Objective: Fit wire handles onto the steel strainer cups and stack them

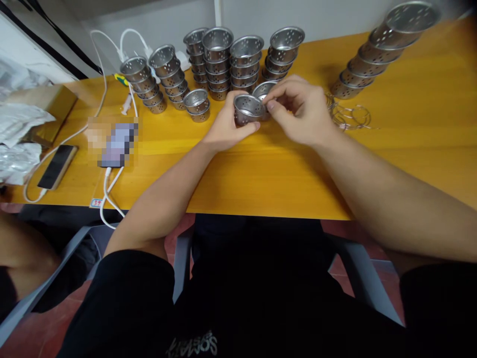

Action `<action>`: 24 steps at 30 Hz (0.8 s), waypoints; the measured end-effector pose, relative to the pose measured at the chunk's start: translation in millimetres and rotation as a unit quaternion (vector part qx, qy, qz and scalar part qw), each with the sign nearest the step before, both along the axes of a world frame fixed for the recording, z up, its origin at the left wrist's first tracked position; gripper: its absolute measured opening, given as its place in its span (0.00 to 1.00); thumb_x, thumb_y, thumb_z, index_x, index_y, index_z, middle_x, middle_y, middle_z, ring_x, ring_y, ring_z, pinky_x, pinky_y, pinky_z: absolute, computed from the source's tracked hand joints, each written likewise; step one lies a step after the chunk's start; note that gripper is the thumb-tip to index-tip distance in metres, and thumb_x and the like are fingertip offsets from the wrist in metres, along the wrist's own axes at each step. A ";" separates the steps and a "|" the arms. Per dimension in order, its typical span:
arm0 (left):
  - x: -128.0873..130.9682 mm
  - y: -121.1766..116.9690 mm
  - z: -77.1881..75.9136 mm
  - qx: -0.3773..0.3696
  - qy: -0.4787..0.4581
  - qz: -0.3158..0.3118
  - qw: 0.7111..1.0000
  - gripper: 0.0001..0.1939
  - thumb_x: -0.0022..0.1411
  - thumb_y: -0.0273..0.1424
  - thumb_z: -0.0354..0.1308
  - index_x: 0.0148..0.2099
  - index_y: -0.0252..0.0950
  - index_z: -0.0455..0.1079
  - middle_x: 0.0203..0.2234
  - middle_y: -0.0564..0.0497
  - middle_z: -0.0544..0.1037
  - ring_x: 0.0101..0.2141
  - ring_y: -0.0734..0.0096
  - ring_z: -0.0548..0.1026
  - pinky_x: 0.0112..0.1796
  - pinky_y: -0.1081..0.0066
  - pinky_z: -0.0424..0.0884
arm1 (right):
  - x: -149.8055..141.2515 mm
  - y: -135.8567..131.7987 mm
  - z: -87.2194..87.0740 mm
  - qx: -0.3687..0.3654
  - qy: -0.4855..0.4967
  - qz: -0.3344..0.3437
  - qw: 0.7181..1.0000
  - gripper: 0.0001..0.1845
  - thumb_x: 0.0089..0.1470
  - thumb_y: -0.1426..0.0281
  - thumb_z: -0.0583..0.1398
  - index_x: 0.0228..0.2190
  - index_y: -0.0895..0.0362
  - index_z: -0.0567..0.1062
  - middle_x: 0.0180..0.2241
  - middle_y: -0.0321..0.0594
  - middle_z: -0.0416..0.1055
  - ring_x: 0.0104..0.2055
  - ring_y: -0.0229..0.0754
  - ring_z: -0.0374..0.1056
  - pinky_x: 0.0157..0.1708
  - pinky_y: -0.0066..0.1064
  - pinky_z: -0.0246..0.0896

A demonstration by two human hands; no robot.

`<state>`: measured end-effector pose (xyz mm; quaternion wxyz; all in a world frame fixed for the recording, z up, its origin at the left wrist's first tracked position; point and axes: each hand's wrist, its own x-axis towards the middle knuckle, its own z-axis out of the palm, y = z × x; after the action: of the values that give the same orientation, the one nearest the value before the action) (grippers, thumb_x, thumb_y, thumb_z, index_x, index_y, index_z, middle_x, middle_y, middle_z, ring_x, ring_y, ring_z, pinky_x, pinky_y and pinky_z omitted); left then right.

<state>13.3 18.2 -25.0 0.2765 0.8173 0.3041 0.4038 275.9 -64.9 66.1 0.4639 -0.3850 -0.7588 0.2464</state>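
In my left hand (224, 130) is a small perforated metal strainer basket (248, 110), its open top tilted toward me, with the thumb along its near side. My right hand (303, 112) is at the basket's right rim, thumb and fingertips pinched together. Whatever lies between those fingertips is too small to make out. Just behind the held basket, another strainer basket (265, 89) is partly hidden by my right fingers. Several thin wire rings (350, 117) lie in a loose tangle on the table, right of my right hand.
Stacks of strainer baskets (218, 59) line the back of the yellow table (261, 184). A short stack (197, 105) stands nearer, and a tall leaning stack (372, 57) is at right. Two phones, one dark (57, 166), lie at left with white cables. Another person's leg (26, 253) shows lower left.
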 end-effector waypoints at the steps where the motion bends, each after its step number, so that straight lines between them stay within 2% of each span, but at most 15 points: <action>1: -1.1 0.4 0.5 0.000 0.003 0.005 1.000 0.40 0.85 0.46 0.71 0.84 0.42 0.55 0.69 0.39 0.79 0.71 0.45 0.84 0.80 0.39 0.76 | 1.8 0.7 -1.3 0.012 -0.032 -0.007 0.999 0.09 0.80 0.51 0.73 0.48 0.41 0.90 0.59 0.48 0.86 0.59 0.61 0.81 0.60 0.57 0.83; 4: -2.4 0.3 1.4 0.008 0.005 0.015 1.000 0.40 0.86 0.46 0.72 0.84 0.42 0.55 0.69 0.39 0.78 0.73 0.43 0.83 0.81 0.38 0.74 | 6.6 5.3 -7.0 0.030 -0.079 0.011 0.996 0.07 0.77 0.59 0.71 0.52 0.42 0.91 0.64 0.50 0.84 0.63 0.62 0.81 0.62 0.59 0.86; 7: -1.2 -0.8 1.1 0.016 0.009 0.009 1.000 0.40 0.87 0.46 0.71 0.85 0.43 0.54 0.68 0.41 0.78 0.73 0.43 0.83 0.82 0.36 0.73 | 7.6 9.1 -12.9 0.032 -0.085 0.050 0.995 0.11 0.73 0.60 0.74 0.54 0.42 0.92 0.67 0.51 0.82 0.62 0.65 0.82 0.61 0.63 0.88; 11: -0.3 -1.9 -0.9 0.031 0.005 -0.020 0.999 0.41 0.88 0.46 0.68 0.87 0.44 0.51 0.69 0.41 0.77 0.71 0.47 0.84 0.80 0.38 0.76 | 4.9 7.6 -15.0 -0.006 -0.107 0.075 0.991 0.17 0.68 0.59 0.79 0.57 0.35 0.93 0.70 0.46 0.81 0.73 0.73 0.76 0.67 0.70 0.87; 13: -0.6 -1.4 -2.4 0.042 -0.006 -0.034 0.999 0.42 0.89 0.49 0.67 0.88 0.44 0.49 0.69 0.41 0.76 0.70 0.48 0.85 0.79 0.39 0.78 | 3.8 5.7 -13.7 -0.011 -0.106 0.088 0.990 0.20 0.68 0.57 0.79 0.59 0.32 0.93 0.70 0.45 0.81 0.75 0.73 0.75 0.69 0.71 0.87; 15: -0.7 -0.3 -3.9 0.055 -0.006 -0.038 0.998 0.44 0.90 0.53 0.66 0.89 0.45 0.47 0.70 0.41 0.75 0.70 0.48 0.85 0.79 0.40 0.78 | 3.6 4.1 -11.0 -0.002 -0.093 0.094 0.991 0.18 0.69 0.55 0.79 0.59 0.32 0.93 0.69 0.46 0.81 0.74 0.73 0.76 0.69 0.70 0.87; 17: 0.2 0.5 -4.8 0.063 0.006 -0.031 0.998 0.47 0.91 0.59 0.63 0.91 0.47 0.43 0.74 0.40 0.74 0.73 0.47 0.84 0.80 0.41 0.77 | 3.6 2.4 -7.0 -0.002 -0.071 0.084 0.994 0.15 0.70 0.50 0.78 0.56 0.33 0.93 0.68 0.47 0.82 0.73 0.72 0.77 0.69 0.70 0.86; 19: 1.9 0.2 -4.3 0.060 0.015 -0.019 0.998 0.49 0.90 0.64 0.62 0.92 0.49 0.41 0.77 0.39 0.72 0.77 0.46 0.82 0.82 0.42 0.76 | 3.2 0.0 -1.9 -0.026 -0.044 0.062 0.997 0.16 0.68 0.44 0.80 0.52 0.33 0.92 0.67 0.45 0.84 0.71 0.72 0.77 0.70 0.70 0.85; 24: 6.6 -6.8 4.4 0.018 0.017 0.014 1.000 0.50 0.87 0.66 0.67 0.90 0.48 0.49 0.79 0.37 0.74 0.80 0.42 0.81 0.82 0.40 0.77 | -0.4 -6.8 7.4 -0.088 0.016 0.038 0.995 0.23 0.56 0.38 0.87 0.46 0.30 0.92 0.66 0.41 0.85 0.68 0.70 0.77 0.70 0.69 0.80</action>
<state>19.9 11.4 -20.6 0.2506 0.8246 0.3130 0.3990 275.5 -71.6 73.5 0.4304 -0.3911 -0.7409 0.3359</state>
